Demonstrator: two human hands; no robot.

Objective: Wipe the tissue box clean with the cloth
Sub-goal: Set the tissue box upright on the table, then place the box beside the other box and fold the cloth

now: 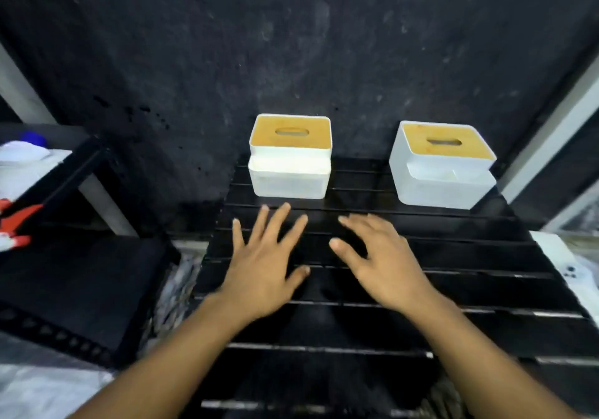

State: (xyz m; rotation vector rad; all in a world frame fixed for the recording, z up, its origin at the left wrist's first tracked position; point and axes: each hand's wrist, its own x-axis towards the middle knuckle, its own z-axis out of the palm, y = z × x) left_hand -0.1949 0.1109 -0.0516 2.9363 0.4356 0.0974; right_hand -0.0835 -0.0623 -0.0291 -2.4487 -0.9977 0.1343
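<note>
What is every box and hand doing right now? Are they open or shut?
Left white tissue box with tan wooden-looking lid: upright, lid on, no tissue poking out, untouched.
Right white tissue box with tan wooden-looking lid: upright, turned askew, lid on, untouched.
Left hand: open, fingers spread, holding nothing.
Right hand: open, holding nothing.

At nine o'clock a red-and-white thing (pixel 14 224) is cut by the frame edge. Toward ten a white bundle (pixel 22 154) with a blue cap (pixel 34 138) is blurred. At four a white object (pixel 564 266) runs off the edge. The slots of the twelve-o'clock tissue box (pixel 290 178) and the two-o'clock tissue box (pixel 442 191) show only dark.
</note>
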